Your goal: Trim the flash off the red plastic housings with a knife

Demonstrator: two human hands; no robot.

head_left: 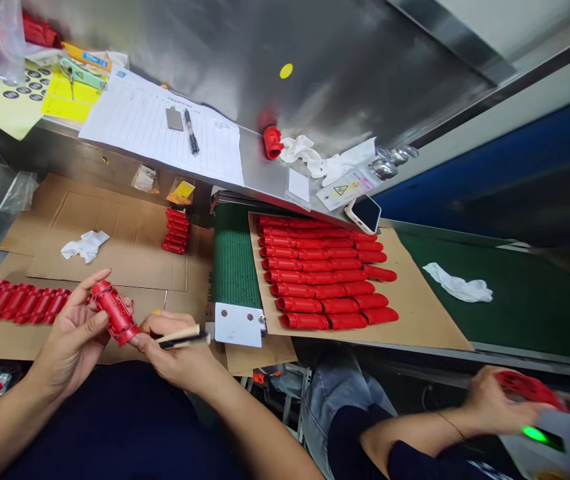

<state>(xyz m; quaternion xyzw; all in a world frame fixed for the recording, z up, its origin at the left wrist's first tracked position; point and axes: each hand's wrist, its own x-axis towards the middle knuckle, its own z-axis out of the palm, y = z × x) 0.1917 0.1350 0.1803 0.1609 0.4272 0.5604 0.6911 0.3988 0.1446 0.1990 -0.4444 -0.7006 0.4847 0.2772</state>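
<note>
My left hand [72, 343] grips a red plastic cylinder [113, 310] with raised collars, tilted above the cardboard. At its lower end, the fingertips of my right hand [182, 357] pinch the same part. Tucked in that right hand are slim beige and black sticks [185, 335], pointing right; their exact kind is unclear. To the left, a row of similar red parts [19, 303] lies on the cardboard [115, 220], partly behind my left hand. A smaller stack of red pieces [175, 231] sits farther back, near a crumpled white cloth [85, 246].
Rows of red sleeves [315, 273] cover a cardboard sheet [429, 313] on the green conveyor belt [235, 260]. A steel ledge behind carries paper forms [159, 133], a pen [191, 132] and a phone [365, 213]. At right, a co-worker's hand [495, 407] holds a red part.
</note>
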